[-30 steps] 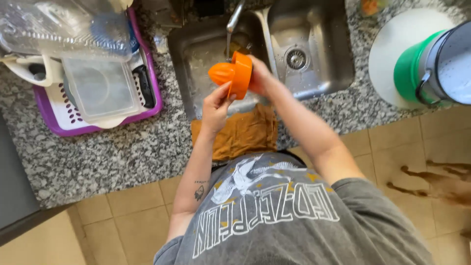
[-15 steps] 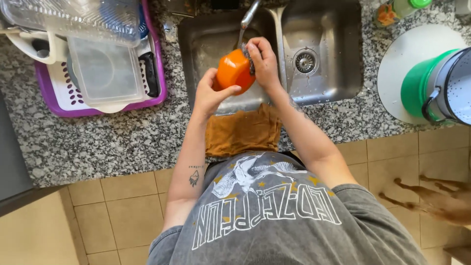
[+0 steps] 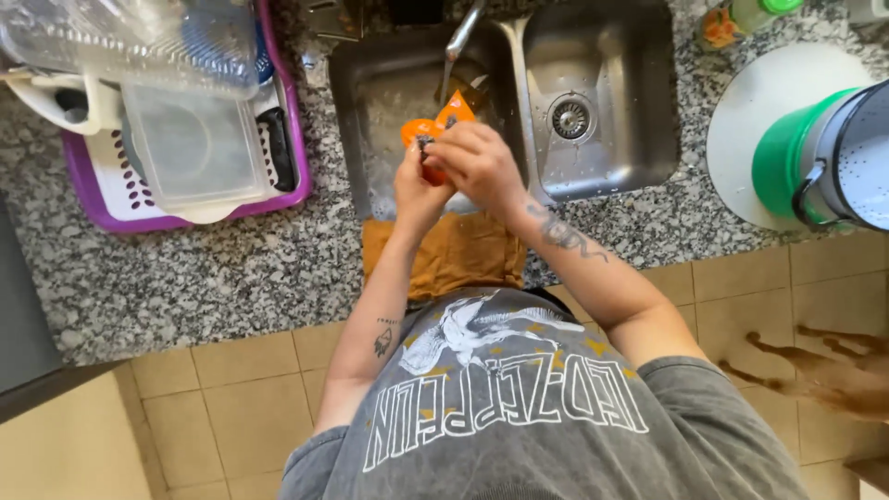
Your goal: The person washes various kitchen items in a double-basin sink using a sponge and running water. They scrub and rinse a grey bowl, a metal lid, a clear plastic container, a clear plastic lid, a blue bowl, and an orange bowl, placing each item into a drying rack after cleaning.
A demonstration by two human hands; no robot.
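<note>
Hands: my left hand (image 3: 419,185) and my right hand (image 3: 482,165) meet over the left basin of the sink (image 3: 519,102), both closed on one orange plastic piece (image 3: 435,130).

Orange plastic piece: it sits between my two hands, mostly hidden by them. Its upper edge shows above my fingers, just under the spout of the tap (image 3: 460,42). My left hand grips it from below and from the left, fingers curled up around it. My right hand wraps over it from the right, knuckles up, covering its lower half. Something small and dark lies where my two hands meet; I cannot tell what it is.

Arms: both forearms are bare and reach forward from my body, converging at the basin. My right forearm is tattooed near the wrist; my left has a small tattoo near the elbow.

Cloth: a mustard cloth (image 3: 449,255) hangs over the bench (image 3: 204,268) edge, right below my hands.

Sink: steel, two basins. The right basin shows its drain.

Bench, left: a purple dish rack (image 3: 111,208) holds clear plastic containers (image 3: 190,139) and a white jug (image 3: 56,97).

Bench, right: a round white board (image 3: 750,111) carries a green and white vessel (image 3: 824,157).

Floor: tan tiles (image 3: 231,407), with a brown smear at the right.
</note>
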